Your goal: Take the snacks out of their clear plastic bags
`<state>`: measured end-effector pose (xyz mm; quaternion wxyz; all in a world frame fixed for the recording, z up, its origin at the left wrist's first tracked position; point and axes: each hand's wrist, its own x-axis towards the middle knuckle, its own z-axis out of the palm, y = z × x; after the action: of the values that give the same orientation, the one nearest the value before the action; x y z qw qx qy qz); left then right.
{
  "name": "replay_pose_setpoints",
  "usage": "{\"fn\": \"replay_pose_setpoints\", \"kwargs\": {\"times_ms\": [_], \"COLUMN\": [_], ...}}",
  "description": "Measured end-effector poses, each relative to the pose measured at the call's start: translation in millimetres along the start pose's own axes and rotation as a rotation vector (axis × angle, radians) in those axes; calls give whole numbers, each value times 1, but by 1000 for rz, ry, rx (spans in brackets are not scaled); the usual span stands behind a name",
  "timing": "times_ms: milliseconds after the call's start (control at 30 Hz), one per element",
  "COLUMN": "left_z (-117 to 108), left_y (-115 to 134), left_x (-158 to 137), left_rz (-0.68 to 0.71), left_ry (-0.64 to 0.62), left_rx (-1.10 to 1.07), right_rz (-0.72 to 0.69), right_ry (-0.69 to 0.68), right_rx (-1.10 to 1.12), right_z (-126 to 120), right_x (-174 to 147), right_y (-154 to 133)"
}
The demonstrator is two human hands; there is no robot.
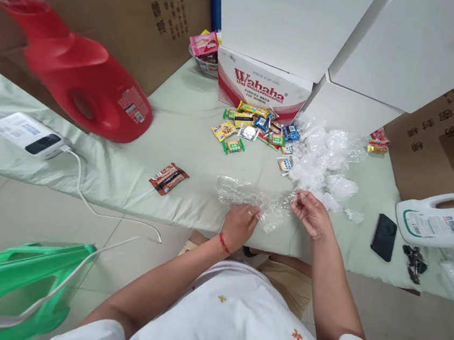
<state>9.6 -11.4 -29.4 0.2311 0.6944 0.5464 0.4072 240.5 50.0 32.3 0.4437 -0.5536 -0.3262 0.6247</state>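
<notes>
Close to the table's front edge, my left hand (241, 225) is closed on a clear plastic bag (239, 192), which is crumpled and stretches across to the other side. My right hand (309, 212) pinches the right end of this same bag between thumb and fingers. Beyond it lies a pile of crumpled clear plastic bags (326, 153). Several small wrapped snacks (249, 133) are heaped beside that pile. A brown snack packet (169, 178) lies by itself left of my hands.
A Wahaha carton (262, 84) and white boxes (295, 20) stand at the back. At left are a red detergent bottle (86, 79) and a white device (31, 135) with a cable. A phone (384, 237), keys (414, 263) and a white jug (443, 220) lie at right.
</notes>
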Motion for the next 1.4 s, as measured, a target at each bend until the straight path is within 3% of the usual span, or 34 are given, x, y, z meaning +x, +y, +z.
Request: {"fn": "replay_pose_setpoints", "kwargs": {"times_ms": [100, 167, 333, 433, 533, 633, 733, 800, 833, 967, 1033, 1100, 1200, 1300, 1400], "left_z": [-7, -10, -6, -11, -42, -92, -134, -146, -146, -130, -123, -117, -109, -97, -86], "left_y": [4, 9, 30, 39, 36, 20, -6, -26, -35, -50, -45, -38, -36, -48, -59], "left_x": [16, 24, 28, 28, 33, 42, 51, 57, 58, 52, 41, 29, 23, 29, 31], "left_rz": [-321, -442, -490, -542, -664, -750, -811, -829, -824, -704, -550, -234, 269, 414, 502], "left_ry": [115, 162, 190, 156, 134, -26, -206, -209, -138, 416, 550, 430, -2, -303, -418], "left_rx": [-226, -344, -506, -662, -849, -979, -963, -878, -786, -296, -153, -48, 126, 263, 311], "right_rz": [-153, -198, -88, -132, -222, -160, -65, -36, -25, -19, -45, -73, -83, -72, -71], "right_ry": [89, 157, 179, 182, 222, 182, 136, 90, 64, 65, 75, 50, -15, -60, -78], "right_rx": [54, 48, 19, 8, 83, 122, -11, -119, -162, -278, -303, -316, -353, -401, -429], "right_z": [2, 13, 62, 78, 68, 38, 12, 6, 6, 22, 30, 33, 31, 25, 15], "right_x": [-12, -24, -36, -25, -14, -9, -6, -3, 0, 12, 16, 19, 22, 26, 31], "right_y": [9, 24, 67, 70, 51, 25, 7, 5, 7, 23, 29, 31, 28, 23, 25]}}
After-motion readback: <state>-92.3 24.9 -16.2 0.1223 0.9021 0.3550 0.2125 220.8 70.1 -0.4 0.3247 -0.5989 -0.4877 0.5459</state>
